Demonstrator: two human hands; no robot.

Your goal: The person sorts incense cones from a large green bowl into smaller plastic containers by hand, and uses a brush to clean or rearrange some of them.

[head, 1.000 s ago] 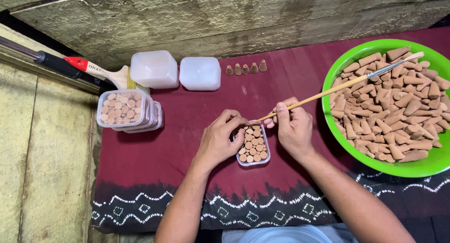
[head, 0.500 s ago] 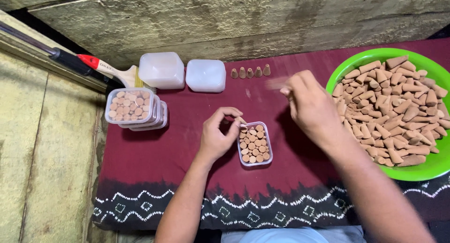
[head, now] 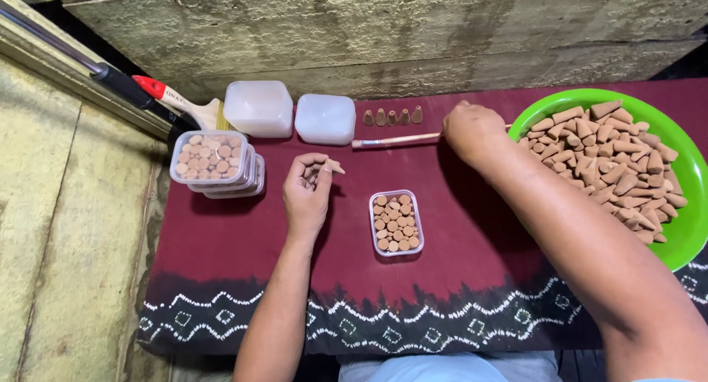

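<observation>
lying room: bare maroon cloth (head: 243, 234) stretched open between the left hand and the small clear box, and along the patterned front hem below both forearms.
edges: cloth ended at a wooden wall at the back and a plank floor on the left; green bowl (head: 682, 238) ran off the right edge.
small clear box (head: 396, 223): stood near the cloth's middle, packed with cones standing base-up, apart from both hands.
left hand (head: 307, 192): lifted just left of the box, fingers pinched on 1 incense cone (head: 333, 165), tip pointing right.
right hand (head: 472, 130): reached far back, knuckles up, fingers closed around the end of a thin brush (head: 394, 139) that lay flat on the cloth, pointing left.
right forearm: crossed diagonally in front of the bowl's near-left rim.
row of 4 cones (head: 391, 116): stood upright just behind the brush.
2 white lidded tubs (head: 291, 113): sat side by side at the back, left of the cones.
stack of filled boxes (head: 216, 164): sat at the cloth's left edge, near the left hand.
loose cones (head: 612, 161): heaped in the green bowl.
paintbrush with red handle (head: 181, 105): lay behind the stack.
</observation>
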